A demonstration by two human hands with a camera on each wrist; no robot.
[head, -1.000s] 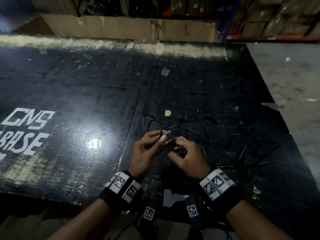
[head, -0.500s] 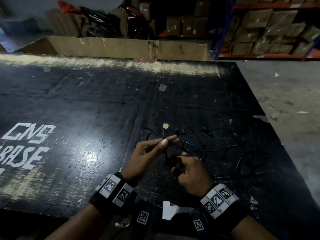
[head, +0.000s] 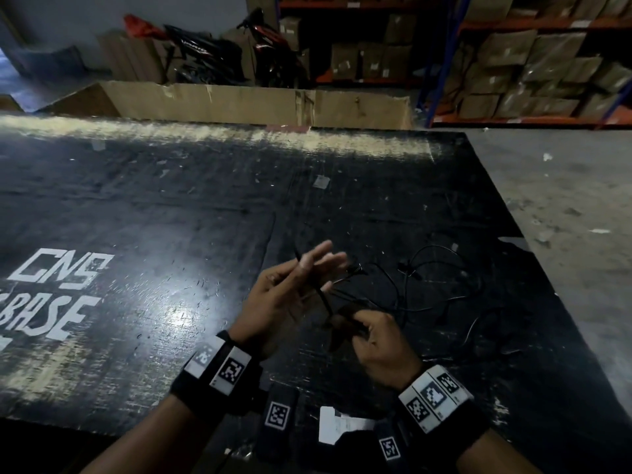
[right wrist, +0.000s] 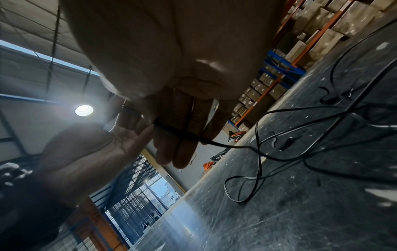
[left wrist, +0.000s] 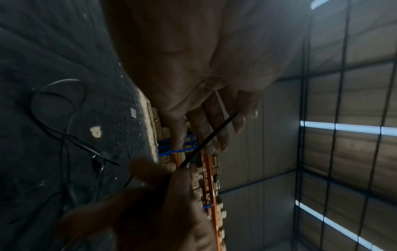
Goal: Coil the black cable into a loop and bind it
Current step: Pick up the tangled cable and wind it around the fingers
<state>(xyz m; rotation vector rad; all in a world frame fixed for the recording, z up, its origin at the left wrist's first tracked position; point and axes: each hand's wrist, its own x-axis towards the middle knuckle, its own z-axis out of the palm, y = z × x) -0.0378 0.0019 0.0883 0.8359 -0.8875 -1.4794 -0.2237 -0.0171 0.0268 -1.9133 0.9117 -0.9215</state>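
Currently left hand (head: 284, 295) raised over scuffed black board tabletop (head: 171, 213), fingers spread straight, gripping nothing. Right hand (head: 372, 336) just beside it, fingers curled, pinching end of thin black cable (head: 427, 295). Rest of cable lies loose, tangled on tabletop beyond hands.

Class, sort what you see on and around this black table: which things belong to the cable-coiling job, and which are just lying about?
Job:
black cable, loose on the black table
left hand, fingers spread
right hand, gripping a cable end

Lying about:
white paper slip
cardboard box
motorbike
shelved cartons
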